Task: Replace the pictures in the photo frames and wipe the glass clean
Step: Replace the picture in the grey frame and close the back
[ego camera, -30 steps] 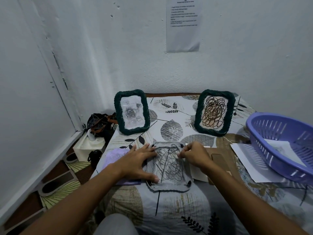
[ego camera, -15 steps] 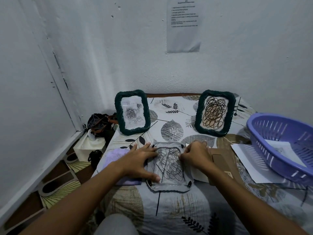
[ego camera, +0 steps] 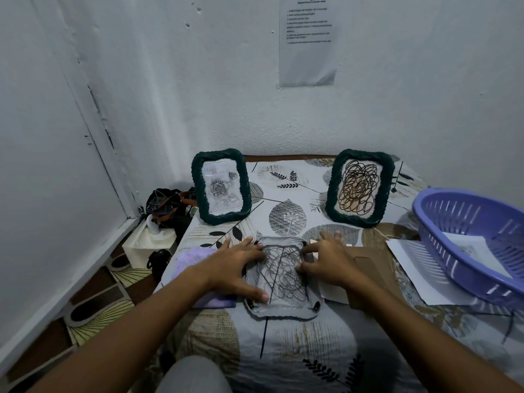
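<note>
Face-down frame [ego camera: 279, 279] lying flat, long axis away from viewer, left hand [ego camera: 235, 268] and right hand [ego camera: 326, 262] spread, pressing its sides

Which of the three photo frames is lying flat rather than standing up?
The frame under both hands, lying face-down near the table's front edge, its back open and a scribble picture showing. The rose-picture frame and the brown-scribble frame both stand upright behind it.

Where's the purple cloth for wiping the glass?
The purple cloth lies flat on the table, partly under the left hand, just left of the face-down frame.
</note>
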Demonstrator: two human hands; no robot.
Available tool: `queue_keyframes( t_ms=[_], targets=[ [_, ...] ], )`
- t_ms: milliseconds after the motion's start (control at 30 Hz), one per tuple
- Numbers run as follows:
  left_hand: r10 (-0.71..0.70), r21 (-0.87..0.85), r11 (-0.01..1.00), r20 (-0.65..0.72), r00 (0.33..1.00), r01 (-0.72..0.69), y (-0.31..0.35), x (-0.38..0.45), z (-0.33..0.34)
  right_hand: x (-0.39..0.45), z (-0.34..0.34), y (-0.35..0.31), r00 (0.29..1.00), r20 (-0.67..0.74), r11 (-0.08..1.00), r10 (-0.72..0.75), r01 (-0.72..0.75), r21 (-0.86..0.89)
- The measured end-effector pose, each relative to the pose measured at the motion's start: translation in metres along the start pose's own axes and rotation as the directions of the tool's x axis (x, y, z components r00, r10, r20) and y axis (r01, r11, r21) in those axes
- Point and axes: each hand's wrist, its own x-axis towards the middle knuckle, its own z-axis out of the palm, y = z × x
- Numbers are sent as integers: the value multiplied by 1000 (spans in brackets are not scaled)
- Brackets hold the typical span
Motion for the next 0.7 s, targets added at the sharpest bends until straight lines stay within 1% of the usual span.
queue_keyframes(
  t_ms=[367,467,700],
  targets=[
    [13,21,1000,9,1000,-13,0,-1,-2,-3,-3,0,1000,17,1000,-12,12,-27],
    [17,18,1000,8,1000,-17,0,-1,-2,1,1,2,1000,9,997,-15,16,-78],
    [14,7,1000,20,1000,-14,-1,2,-4,7,6,8,995,100,975,-14,36,-220]
  ],
)
